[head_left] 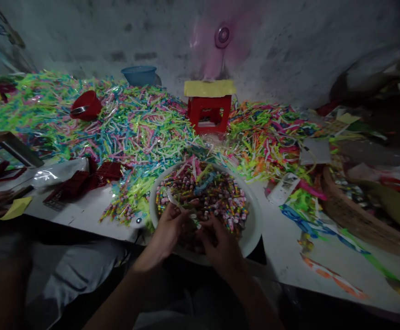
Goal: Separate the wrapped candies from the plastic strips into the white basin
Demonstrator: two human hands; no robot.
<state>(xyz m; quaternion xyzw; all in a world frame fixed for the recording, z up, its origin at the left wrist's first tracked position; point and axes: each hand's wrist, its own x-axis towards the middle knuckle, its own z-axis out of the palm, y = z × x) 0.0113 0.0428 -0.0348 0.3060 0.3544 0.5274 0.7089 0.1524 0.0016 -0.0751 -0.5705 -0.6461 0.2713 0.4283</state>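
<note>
The long white worktop (278,247) before you carries a broad heap of thin, glossy green, blue, pink and white strips (141,123). Nearest you stands a wide, round, white basin (255,224), with a red plastic stool (209,110), topped in yellow, behind it. Your left hand (165,236) and right hand (224,250) meet over the basin's near side, above short, multicoloured, banded sticks (229,204). A slender, curved, whitish strip (173,200) lies across the left fingers, which pinch it; one end projects up and away from you, the other reaches the right fingertips. Whether the right fingers, curled inward just beside it, also grip it, you cannot tell.
</note>
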